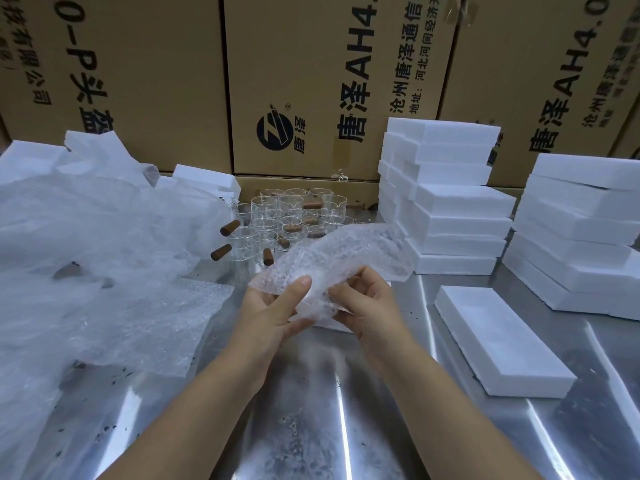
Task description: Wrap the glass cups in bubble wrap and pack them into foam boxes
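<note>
Both hands' grip bunches bubble wrap (332, 261), hiding any cup inside.

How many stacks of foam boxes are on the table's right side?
2: one stack behind the right hand, another stack at the far right edge. A single foam box lies flat in front. More may sit beyond the frame.

Crumpled bubble wrap (341, 258), clustered glass cups (294, 216)

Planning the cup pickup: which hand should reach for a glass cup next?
Left, probably. The glass cups stand ahead and slightly left, nearer the left hand; the right hand can keep the bubble wrap.
</note>
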